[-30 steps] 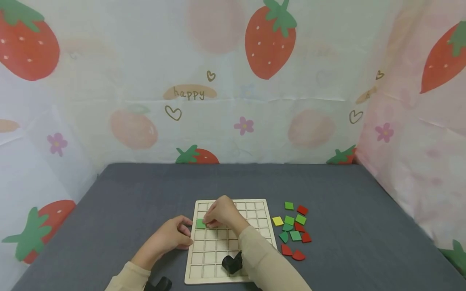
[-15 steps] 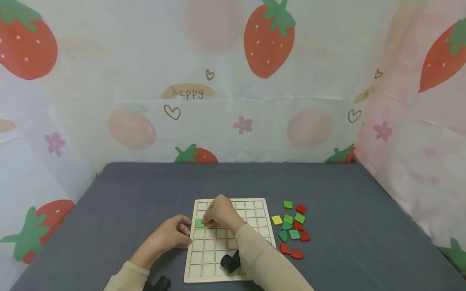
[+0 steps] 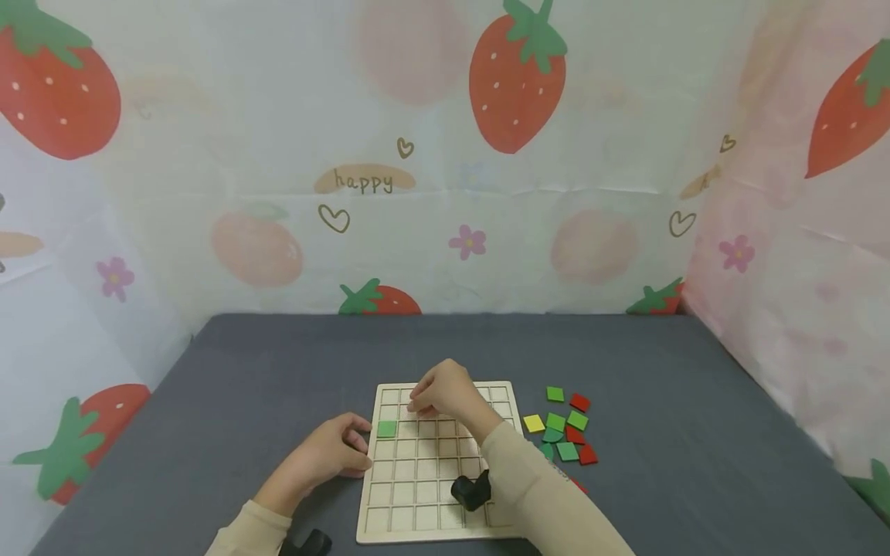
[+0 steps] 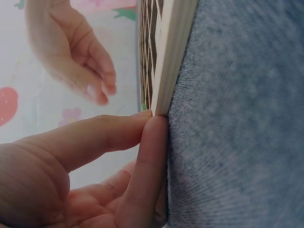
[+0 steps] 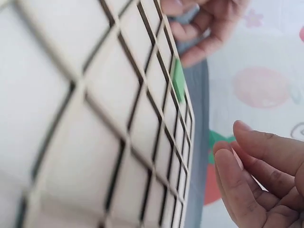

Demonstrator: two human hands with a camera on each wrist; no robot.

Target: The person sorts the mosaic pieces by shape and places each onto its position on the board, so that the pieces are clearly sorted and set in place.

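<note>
A pale wooden grid board [image 3: 404,492] lies on the table, a green square tile [image 3: 386,428] set in a cell by its left edge. My left hand [image 3: 334,446] holds the board's left edge; in the left wrist view the fingertips [image 4: 154,130] meet at its corner. Over the upper part of the board hovers my right hand [image 3: 450,392], fingers loosely bent and nothing between them. The right wrist view shows that hand [image 5: 261,180] apart from the grid, with the green tile [image 5: 178,80] beyond it.
Right of the board lie loose tiles: a yellow square [image 3: 534,423], several green pieces [image 3: 567,452] and several red ones [image 3: 587,454]. My right sleeve [image 3: 549,494] hides some of them. A patterned cloth [image 3: 445,193] hangs behind the grey table [image 3: 292,355].
My right hand has let go of the green tile and moved right and upward off it, leaving the tile in its cell. The left hand stays at the board's edge.
</note>
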